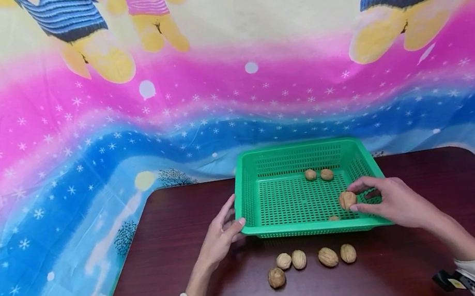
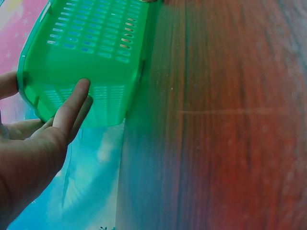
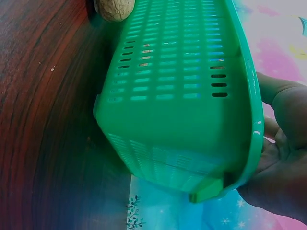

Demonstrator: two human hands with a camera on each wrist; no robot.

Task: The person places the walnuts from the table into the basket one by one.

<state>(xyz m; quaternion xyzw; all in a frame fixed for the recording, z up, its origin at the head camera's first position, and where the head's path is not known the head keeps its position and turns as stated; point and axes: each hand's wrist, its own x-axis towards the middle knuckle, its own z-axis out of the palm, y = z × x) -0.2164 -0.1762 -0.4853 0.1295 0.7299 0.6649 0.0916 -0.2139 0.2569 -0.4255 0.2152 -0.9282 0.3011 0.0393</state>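
Main risk: the held walnut (image 1: 347, 200) — your R hand (image 1: 399, 199) has it pinched btwn thumb and fingers, over the R side of the green basket (image 1: 298, 228). It's round, so if the pinch slackens or goes lopsided it could pop out, drop in and roll, or clip the rim and end up on the table (image 1: 400, 272). Your R wrist is also close to the near R corner; a bump there might swing the basket. Your L hand (image 1: 219, 237) grips the L side, thumb at the rim, fingers along the outer wall; if that hold slips, prob. less to steady it. Basket shoved twd you could knock the loose walnuts (image 1: 328, 257) and send them rolling.

Container: just the basket, upright on the table. Inside: 2 walnuts (image 1: 327, 175) side by side nr the far wall, plus 1 partly hidden walnut (image 1: 334, 218) by the near wall — can't see it fully. Outside, in front: 5 loose ones, 3 L + 2 R.
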